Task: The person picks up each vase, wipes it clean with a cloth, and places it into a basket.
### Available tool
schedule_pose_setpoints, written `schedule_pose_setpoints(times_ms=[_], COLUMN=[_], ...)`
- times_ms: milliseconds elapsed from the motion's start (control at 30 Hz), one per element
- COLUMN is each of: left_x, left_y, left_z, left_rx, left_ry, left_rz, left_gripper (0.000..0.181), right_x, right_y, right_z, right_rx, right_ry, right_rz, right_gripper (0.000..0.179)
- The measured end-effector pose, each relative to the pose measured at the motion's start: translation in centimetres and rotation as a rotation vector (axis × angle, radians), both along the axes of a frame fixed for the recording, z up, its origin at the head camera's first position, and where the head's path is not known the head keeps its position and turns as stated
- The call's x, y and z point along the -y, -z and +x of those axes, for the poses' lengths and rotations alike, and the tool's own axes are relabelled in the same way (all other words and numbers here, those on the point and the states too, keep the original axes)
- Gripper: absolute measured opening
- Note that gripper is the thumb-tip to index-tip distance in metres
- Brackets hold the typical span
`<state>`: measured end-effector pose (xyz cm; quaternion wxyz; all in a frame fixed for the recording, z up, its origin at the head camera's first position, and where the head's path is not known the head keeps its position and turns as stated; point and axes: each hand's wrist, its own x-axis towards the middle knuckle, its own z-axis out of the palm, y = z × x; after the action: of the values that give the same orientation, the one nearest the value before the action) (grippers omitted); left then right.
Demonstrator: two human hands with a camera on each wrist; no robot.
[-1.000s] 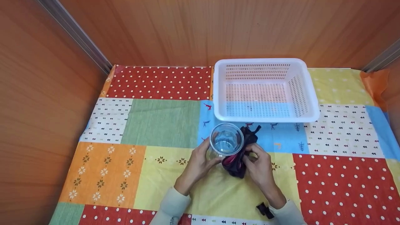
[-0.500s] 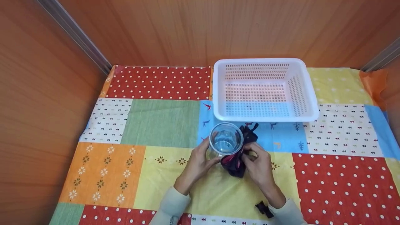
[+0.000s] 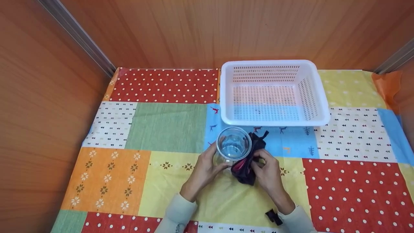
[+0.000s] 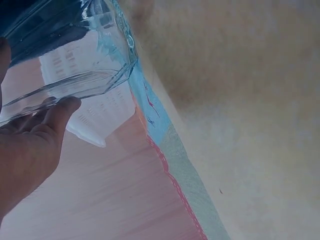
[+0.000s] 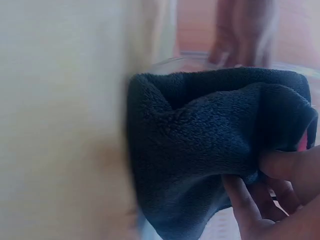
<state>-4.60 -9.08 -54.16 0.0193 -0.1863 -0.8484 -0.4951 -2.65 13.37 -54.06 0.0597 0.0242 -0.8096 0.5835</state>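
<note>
A clear glass jar [image 3: 233, 147] stands upright on the patterned cloth, its round mouth facing up in the head view. My left hand [image 3: 203, 168] grips it from the left side, with fingers and thumb around the glass [image 4: 95, 75]. In my right hand [image 3: 267, 168] a dark plush cloth [image 3: 245, 171] with a pink-red underside is pinched between thumb and fingers. This cloth [image 5: 200, 130] lies bunched against the jar's right side. Folds of it fill much of the right wrist view, with the glass edge behind.
A white perforated plastic basket [image 3: 275, 116] sits behind the jar at the back right. Beside the right wrist is a small black strap piece [image 3: 273, 217]. A multicoloured patchwork tablecloth [image 3: 171, 129] covers the table; wooden panels [image 3: 207, 32] rise at the back and left.
The right hand and the cloth shift slightly against the jar's side. Left hand, jar and basket stay nearly in place.
</note>
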Motion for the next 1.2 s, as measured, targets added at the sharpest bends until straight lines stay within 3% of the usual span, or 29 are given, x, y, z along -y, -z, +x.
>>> schedule_pose_setpoints(times_ms=[133, 367, 567, 733, 833, 900, 1000, 1200], left_x=[0.0, -0.4, -1.7, -3.0, -3.5, -3.5, -2.9, -0.3], left_y=[-0.1, -0.2, -0.2, 0.1, 0.4, 0.5, 0.3, -1.2], left_z=[0.1, 0.4, 1.0, 1.4, 1.4, 1.3, 0.9, -0.2], left_rx=[0.014, -0.018, -0.162, -0.246, -0.311, -0.339, -0.279, 0.088], left_ry=[-0.005, -0.017, -0.147, -0.261, -0.289, -0.276, -0.189, 0.052], left_rz=[0.004, -0.011, -0.079, -0.09, -0.091, -0.088, -0.069, 0.004], left_gripper=[0.088, 0.084, 0.081, 0.079, 0.076, 0.074, 0.074, 0.077], right_x=[-0.2, 0.6, 1.5, 1.7, 1.6, 1.5, 1.4, 1.0], right_y=[0.6, -0.6, -2.0, -2.2, -1.8, -1.5, -1.1, -0.3], right_z=[0.2, 1.0, 1.4, 1.5, 1.4, 1.3, 1.3, 1.4], right_rx=[0.037, -0.004, -0.147, -0.215, -0.222, -0.223, -0.22, -0.197], right_ry=[0.001, 0.04, 0.098, 0.123, 0.13, 0.132, 0.124, 0.095], right_rz=[0.045, -0.075, -0.102, -0.078, -0.072, -0.059, -0.051, -0.041], right_gripper=[0.019, 0.02, 0.022, 0.023, 0.025, 0.024, 0.022, 0.023])
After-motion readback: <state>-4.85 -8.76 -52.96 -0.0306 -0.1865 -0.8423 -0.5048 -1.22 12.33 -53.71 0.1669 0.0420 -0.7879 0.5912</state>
